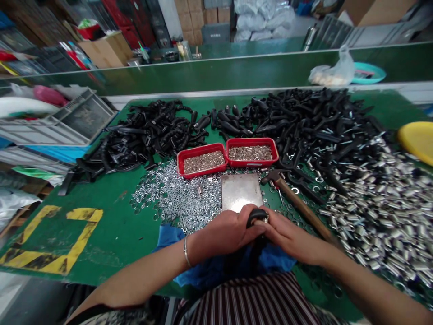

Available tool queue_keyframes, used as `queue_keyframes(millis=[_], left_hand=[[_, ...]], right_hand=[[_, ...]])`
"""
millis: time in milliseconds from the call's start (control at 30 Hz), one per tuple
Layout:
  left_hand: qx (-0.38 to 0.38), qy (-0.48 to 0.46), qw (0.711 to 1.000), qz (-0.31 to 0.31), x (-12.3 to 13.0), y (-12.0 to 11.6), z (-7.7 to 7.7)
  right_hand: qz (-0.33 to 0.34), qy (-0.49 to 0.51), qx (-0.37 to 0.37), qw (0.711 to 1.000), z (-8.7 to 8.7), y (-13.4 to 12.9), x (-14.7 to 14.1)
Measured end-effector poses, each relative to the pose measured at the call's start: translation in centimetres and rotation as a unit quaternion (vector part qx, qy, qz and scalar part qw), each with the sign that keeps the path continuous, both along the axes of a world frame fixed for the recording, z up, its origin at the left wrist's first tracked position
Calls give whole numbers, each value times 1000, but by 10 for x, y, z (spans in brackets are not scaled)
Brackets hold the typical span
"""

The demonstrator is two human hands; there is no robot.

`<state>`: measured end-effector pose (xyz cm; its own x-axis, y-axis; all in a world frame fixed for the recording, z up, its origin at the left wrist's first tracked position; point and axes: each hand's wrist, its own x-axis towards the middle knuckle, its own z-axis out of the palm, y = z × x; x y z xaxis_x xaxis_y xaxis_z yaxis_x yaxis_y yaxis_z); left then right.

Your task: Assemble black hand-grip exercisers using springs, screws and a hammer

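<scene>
Close to my body, both hands are closed around a black plastic handle (257, 215) with a small shiny metal bit at its end. My left hand (226, 230) grips it from the left, thumb pressed along it. From the other side, my right hand (287, 234) wraps it with the fingers mostly hidden. Below the hands lies a blue cloth (199, 271). Just beyond them is a square metal plate (241, 192) on the green table. A hammer (297, 203) with a wooden shaft rests to the right of the plate.
Loose metal rings (182, 198) spread left of the plate. Two red trays (203, 173) of small metal parts stand behind it. Black handles (142, 131) pile up at the back on both sides; metal sleeves (389, 216) heap at right. A yellow lid-like object (417, 141) sits far right.
</scene>
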<state>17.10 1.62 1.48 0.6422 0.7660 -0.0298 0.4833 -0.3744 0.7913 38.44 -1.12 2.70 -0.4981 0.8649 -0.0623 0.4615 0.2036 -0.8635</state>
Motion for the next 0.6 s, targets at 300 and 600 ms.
queue_keyframes(millis=[300,600], left_hand=[[15,75,997,-8,11,73,-29],[203,234,951,5,40,186,0]], right_hand=[[11,-11,-77,997,-32,83,33],[-135,-283,277,908,-37,206,53]])
